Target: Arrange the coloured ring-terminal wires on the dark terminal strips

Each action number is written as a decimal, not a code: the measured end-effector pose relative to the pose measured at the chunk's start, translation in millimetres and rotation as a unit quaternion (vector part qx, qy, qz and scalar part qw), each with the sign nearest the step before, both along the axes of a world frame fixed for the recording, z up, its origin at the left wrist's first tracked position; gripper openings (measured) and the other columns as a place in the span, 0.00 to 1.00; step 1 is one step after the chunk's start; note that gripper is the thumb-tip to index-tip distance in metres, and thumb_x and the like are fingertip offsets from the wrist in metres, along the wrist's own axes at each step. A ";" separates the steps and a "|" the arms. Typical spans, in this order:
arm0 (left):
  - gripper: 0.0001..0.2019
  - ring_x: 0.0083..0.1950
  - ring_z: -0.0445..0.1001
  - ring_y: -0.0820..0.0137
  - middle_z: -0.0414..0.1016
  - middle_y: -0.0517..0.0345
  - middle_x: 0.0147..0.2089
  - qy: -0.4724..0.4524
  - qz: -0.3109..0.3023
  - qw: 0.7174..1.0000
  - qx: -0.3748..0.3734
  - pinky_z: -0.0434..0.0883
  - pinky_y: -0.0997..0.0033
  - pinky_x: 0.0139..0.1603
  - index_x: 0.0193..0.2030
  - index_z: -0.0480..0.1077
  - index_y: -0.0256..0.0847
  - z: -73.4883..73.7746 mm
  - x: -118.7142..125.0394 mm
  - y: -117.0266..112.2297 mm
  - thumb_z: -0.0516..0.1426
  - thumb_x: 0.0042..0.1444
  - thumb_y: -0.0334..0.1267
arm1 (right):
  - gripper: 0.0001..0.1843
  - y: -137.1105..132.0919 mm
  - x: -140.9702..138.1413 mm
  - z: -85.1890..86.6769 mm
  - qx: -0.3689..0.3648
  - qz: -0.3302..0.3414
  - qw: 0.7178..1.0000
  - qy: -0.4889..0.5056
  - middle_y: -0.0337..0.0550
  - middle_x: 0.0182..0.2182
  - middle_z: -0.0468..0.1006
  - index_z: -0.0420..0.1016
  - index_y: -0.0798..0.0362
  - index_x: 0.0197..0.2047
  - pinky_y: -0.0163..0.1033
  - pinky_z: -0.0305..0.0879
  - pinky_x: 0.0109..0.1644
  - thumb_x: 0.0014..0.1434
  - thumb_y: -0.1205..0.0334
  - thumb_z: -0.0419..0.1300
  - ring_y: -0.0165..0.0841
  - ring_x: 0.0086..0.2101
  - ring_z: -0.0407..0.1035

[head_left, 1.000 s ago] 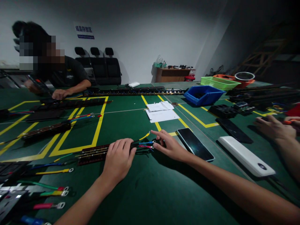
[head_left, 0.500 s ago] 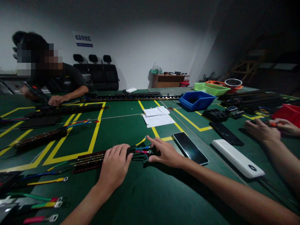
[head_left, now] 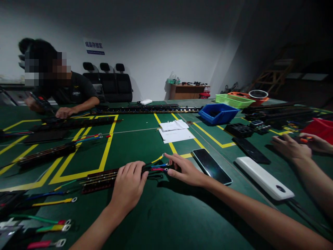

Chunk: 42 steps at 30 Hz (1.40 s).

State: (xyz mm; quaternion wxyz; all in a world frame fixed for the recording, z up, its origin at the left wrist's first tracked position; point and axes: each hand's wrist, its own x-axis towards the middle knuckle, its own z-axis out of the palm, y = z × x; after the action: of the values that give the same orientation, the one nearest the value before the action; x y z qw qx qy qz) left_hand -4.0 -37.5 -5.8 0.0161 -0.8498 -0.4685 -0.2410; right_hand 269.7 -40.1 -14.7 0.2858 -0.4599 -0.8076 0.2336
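Note:
My left hand [head_left: 131,182] is wrapped over the right end of a dark slotted strip [head_left: 100,180] with thin wires running along it. Past my fingers, yellow, blue and red wires [head_left: 157,159] with ring terminals stick out to the right. My right hand [head_left: 187,172] is at those ends, thumb and index finger apart. Its index fingertip meets the yellow wire's ring terminal [head_left: 163,156], and the thumb is close to the red wire's terminal [head_left: 166,169]. Whether the other fingers touch the blue wire is hard to see.
A phone [head_left: 212,166] and a white power bank [head_left: 264,177] lie right of my hand. Papers [head_left: 177,133] and a blue bin [head_left: 218,114] are beyond. More wired strips [head_left: 48,153] lie left. One co-worker's hands [head_left: 292,147] work at right; another person [head_left: 75,90] works across the table.
My right thumb and fingers have shifted slightly at the wire ends, the thumb now nearer the red wire's terminal. My left hand keeps its hold; the view has tilted a little.

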 end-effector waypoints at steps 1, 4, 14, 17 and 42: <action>0.17 0.55 0.75 0.54 0.78 0.46 0.54 0.000 0.000 1.000 -0.001 0.70 0.48 0.55 0.55 0.72 0.40 0.6 0.2 -0.5 0.47 0.71 0.43 | 0.36 -0.2 -0.3 0.4 -0.005 -0.004 1.000 0.003 0.47 0.44 0.74 0.59 0.49 0.72 0.44 0.67 0.43 0.69 0.39 0.54 0.36 0.38 0.69; 0.16 0.55 0.75 0.55 0.78 0.46 0.54 0.002 0.001 1.000 -0.004 0.70 0.48 0.55 0.55 0.72 0.40 3.0 0.9 -2.0 0.47 0.72 0.43 | 0.30 -0.6 -2.3 1.0 -0.007 -0.021 1.000 0.013 0.47 0.44 0.75 0.63 0.50 0.69 0.45 0.66 0.45 0.72 0.42 0.51 0.36 0.39 0.69; 0.16 0.56 0.74 0.54 0.78 0.46 0.54 0.005 0.001 1.000 -0.007 0.69 0.47 0.56 0.55 0.71 0.39 2.9 1.6 -1.2 0.48 0.71 0.42 | 0.27 -2.7 -8.4 0.5 0.023 -0.035 0.999 -0.023 0.46 0.40 0.75 0.66 0.55 0.66 0.41 0.64 0.40 0.72 0.48 0.53 0.35 0.36 0.69; 0.15 0.56 0.74 0.54 0.78 0.46 0.55 0.007 0.003 1.000 -0.002 0.69 0.48 0.56 0.55 0.71 0.39 1.2 1.7 -0.5 0.48 0.71 0.42 | 0.27 -2.5 -8.5 0.1 0.022 -0.036 0.999 -0.023 0.46 0.40 0.75 0.66 0.55 0.66 0.41 0.64 0.41 0.72 0.48 0.54 0.35 0.36 0.69; 0.16 0.56 0.74 0.54 0.78 0.46 0.54 0.004 0.002 1.000 -0.014 0.70 0.47 0.55 0.55 0.72 0.39 6.2 2.2 -2.8 0.48 0.71 0.42 | 0.28 -1.3 -4.2 -0.8 -0.001 -0.030 0.999 0.030 0.44 0.41 0.76 0.63 0.49 0.69 0.41 0.65 0.40 0.71 0.47 0.55 0.34 0.35 0.69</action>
State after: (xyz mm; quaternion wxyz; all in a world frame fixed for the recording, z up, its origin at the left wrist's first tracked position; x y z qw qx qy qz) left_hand -1.8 -40.3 0.4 0.0064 -0.8499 -0.4737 -0.2308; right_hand 265.5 -41.4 -15.5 0.3160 -0.4771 -0.7844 0.2393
